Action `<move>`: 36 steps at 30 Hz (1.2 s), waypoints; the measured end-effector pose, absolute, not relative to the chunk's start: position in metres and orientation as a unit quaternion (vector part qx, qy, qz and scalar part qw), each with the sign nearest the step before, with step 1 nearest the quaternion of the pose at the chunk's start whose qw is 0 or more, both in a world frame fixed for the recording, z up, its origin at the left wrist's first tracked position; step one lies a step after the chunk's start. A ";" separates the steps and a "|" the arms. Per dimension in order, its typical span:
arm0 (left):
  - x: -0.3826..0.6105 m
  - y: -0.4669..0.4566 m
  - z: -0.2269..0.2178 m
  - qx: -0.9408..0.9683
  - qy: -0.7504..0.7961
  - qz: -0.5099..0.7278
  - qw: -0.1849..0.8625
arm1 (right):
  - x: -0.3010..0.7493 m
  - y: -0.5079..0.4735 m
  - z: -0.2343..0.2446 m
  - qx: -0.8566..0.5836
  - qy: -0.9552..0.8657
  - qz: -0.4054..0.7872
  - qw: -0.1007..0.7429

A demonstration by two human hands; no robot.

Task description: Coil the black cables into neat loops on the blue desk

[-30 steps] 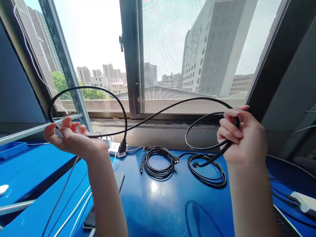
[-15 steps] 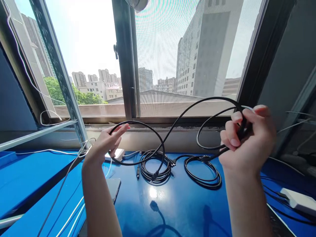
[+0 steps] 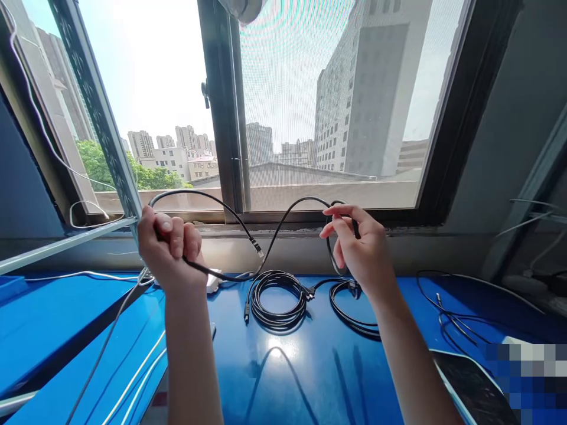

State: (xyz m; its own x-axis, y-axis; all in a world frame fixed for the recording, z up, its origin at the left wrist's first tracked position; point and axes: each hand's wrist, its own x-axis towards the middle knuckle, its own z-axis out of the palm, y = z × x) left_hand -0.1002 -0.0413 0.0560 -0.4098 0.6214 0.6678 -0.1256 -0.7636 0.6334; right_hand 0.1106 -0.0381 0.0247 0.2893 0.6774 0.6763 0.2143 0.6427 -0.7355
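Above the table, a black network cable [image 3: 310, 198] runs in a curve between my two hands. My left hand [image 3: 170, 248] is wrapped round it in a fist, and one end arcs out with a clear plug [image 3: 257, 247] hanging free. At the right, my right hand [image 3: 358, 239] pinches the same cable with bent fingers, a small loop hanging by them. Its other end is hidden from sight. Below lie a coiled black cable [image 3: 253, 302] with its own connectors and a second black coil [image 3: 354, 326], partly covered by my right forearm.
A blue table [image 3: 283, 378] stretches under the window [image 3: 283, 100]. A metal frame post [image 3: 100, 112] rises at the left beside white cables [image 3: 133, 378]. A dark-screened device [image 3: 473, 383] and thin black cables [image 3: 456, 321] lie at the right.
My left hand has closed into a fist round the cable, and its plug end now hangs in the middle. My right hand has moved left and lower, with its grip loosened to a pinch.
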 end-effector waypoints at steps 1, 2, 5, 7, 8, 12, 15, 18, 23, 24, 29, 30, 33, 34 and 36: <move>-0.102 -0.039 0.054 0.484 0.261 0.802 0.232 | 0.109 -0.039 0.025 -0.394 -0.574 0.157 0.701; -0.104 -0.036 0.053 0.480 0.268 0.802 0.233 | 0.109 -0.039 0.025 -0.399 -0.573 0.150 0.700; -0.108 -0.028 0.048 0.467 0.291 0.804 0.225 | 0.110 -0.042 0.026 -0.407 -0.569 0.134 0.702; -0.108 -0.025 0.047 0.462 0.311 0.801 0.219 | 0.114 -0.043 0.027 -0.408 -0.571 0.119 0.703; -0.108 -0.025 0.047 0.462 0.322 0.796 0.222 | 0.117 -0.044 0.028 -0.409 -0.571 0.105 0.704; -0.107 -0.025 0.049 0.447 0.329 0.794 0.246 | 0.130 -0.052 0.033 -0.438 -0.578 0.025 0.688; -0.104 -0.026 0.052 0.440 0.304 0.797 0.281 | 0.133 -0.059 0.036 -0.466 -0.577 -0.004 0.671; -0.098 -0.029 0.054 0.481 0.318 0.748 0.328 | 0.128 -0.061 0.037 -0.445 -0.558 0.036 0.700; -0.084 -0.039 0.054 0.573 0.438 0.550 0.421 | 0.110 -0.057 0.034 -0.393 -0.589 0.113 0.697; -0.081 -0.039 0.053 0.586 0.437 0.525 0.436 | 0.107 -0.057 0.033 -0.397 -0.604 0.110 0.682; -0.072 -0.030 0.044 0.659 0.337 0.513 0.435 | 0.095 -0.057 0.030 -0.436 -0.671 0.079 0.594; -0.069 -0.029 0.042 0.669 0.323 0.508 0.436 | 0.094 -0.058 0.030 -0.450 -0.682 0.086 0.571; -0.060 -0.028 0.042 0.667 0.334 0.487 0.455 | 0.092 -0.058 0.028 -0.488 -0.709 0.128 0.493; -0.056 -0.028 0.043 0.663 0.343 0.481 0.460 | 0.092 -0.057 0.028 -0.497 -0.711 0.143 0.476; -0.051 -0.030 0.045 0.665 0.353 0.471 0.459 | 0.094 -0.055 0.027 -0.511 -0.701 0.170 0.468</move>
State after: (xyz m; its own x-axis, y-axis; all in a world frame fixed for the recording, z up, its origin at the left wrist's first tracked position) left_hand -0.0512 -0.0304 0.0449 0.3078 0.9022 0.3022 0.0370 -0.3288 0.9437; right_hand 0.0944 -0.0553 0.0273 -0.0397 0.8752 0.4821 0.5581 0.4196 -0.7158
